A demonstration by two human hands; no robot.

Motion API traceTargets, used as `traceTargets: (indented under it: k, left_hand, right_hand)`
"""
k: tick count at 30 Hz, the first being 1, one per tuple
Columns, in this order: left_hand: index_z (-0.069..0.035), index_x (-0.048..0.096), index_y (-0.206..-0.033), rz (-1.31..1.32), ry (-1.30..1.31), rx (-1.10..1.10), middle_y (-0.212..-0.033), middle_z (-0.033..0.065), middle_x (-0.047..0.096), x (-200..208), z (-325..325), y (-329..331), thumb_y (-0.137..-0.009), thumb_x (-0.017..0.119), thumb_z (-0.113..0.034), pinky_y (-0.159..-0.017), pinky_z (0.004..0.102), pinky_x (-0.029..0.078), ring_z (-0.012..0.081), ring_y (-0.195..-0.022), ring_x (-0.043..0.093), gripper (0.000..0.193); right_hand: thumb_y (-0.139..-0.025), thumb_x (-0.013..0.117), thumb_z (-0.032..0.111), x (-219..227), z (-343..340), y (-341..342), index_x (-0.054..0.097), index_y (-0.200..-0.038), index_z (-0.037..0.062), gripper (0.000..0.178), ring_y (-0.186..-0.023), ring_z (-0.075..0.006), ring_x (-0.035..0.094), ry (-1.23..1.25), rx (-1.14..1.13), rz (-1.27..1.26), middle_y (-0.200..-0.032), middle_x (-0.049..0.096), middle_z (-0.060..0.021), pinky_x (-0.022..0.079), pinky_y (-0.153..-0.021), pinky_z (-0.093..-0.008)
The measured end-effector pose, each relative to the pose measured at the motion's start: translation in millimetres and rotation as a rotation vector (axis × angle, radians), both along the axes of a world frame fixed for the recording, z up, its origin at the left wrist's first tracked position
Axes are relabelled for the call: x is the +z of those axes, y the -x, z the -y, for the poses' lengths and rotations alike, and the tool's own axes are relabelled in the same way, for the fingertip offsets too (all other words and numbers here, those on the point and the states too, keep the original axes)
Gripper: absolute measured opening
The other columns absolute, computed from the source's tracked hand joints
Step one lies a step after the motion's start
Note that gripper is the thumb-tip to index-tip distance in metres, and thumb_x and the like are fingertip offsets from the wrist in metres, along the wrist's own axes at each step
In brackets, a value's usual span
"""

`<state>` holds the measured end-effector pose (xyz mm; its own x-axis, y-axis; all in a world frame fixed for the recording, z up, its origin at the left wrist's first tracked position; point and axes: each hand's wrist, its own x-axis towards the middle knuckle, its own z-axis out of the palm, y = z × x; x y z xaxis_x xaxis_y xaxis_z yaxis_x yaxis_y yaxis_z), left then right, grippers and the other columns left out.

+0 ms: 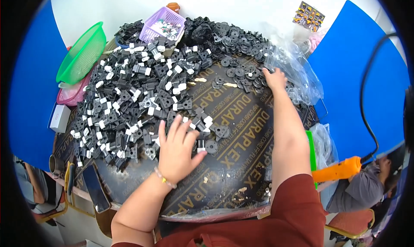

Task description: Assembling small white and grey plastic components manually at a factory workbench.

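Observation:
My left hand, with a beaded bracelet at its wrist, is held with fingers spread over the near edge of a heap of black plastic parts with white ends. Close to its thumb lie a black disc and a few loose black-and-white parts. My right hand reaches out to the far right, at the edge of a pile of flat black discs. Its fingers look apart, and its fingertips are next to the discs and a clear plastic bag. Whether they touch a disc is hard to make out.
A purple basket of small parts stands at the back. At left are a green basket, a white box, a mug and a phone. An orange-handled tool with a black cable sits at right. Blue partitions flank the table.

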<state>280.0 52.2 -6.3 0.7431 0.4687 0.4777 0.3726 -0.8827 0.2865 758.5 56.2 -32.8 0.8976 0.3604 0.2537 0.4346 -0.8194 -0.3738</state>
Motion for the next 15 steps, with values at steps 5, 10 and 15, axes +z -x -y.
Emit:
traceTargets:
  k: [5, 10, 15]
  left_hand:
    - [-0.015, 0.065, -0.119, -0.169, 0.051, -0.146, -0.142, 0.0117, 0.048, 0, 13, -5, -0.074, 0.078, -0.036, -0.113, 0.0643, 0.017, 0.0356, -0.139, 0.035, 0.052]
    - [-0.016, 0.067, -0.117, -0.229, 0.054, -0.156, -0.143, 0.0095, 0.048, -10, 8, -8, -0.074, 0.078, -0.037, -0.114, 0.0637, 0.016, 0.0336, -0.139, 0.035, 0.049]
    - [-0.014, 0.069, -0.111, -0.188, 0.056, -0.134, -0.13, 0.0078, 0.055, -9, 8, -8, -0.072, 0.079, -0.034, -0.114, 0.0619, 0.018, 0.0305, -0.133, 0.043, 0.045]
  right_hand:
    - [-0.083, 0.049, 0.073, -7, -2, -30, 0.038, -0.15, 0.018, 0.088, -0.144, -0.0477, 0.02, 0.147, 0.174, -0.191, -0.156, 0.027, -0.0241, 0.019, -0.118, -0.0501]
    - [-0.085, 0.054, 0.066, 15, -13, -20, 0.04, -0.148, 0.007, 0.087, -0.141, -0.0385, 0.033, 0.303, 0.484, -0.37, -0.151, 0.037, -0.0236, 0.025, -0.117, -0.0431]
    - [-0.083, 0.064, 0.061, 70, -33, 21, 0.055, -0.133, -0.002, 0.081, -0.121, -0.0328, 0.058, 0.364, 0.652, -0.349, -0.13, 0.061, -0.0214, 0.044, -0.102, -0.0388]
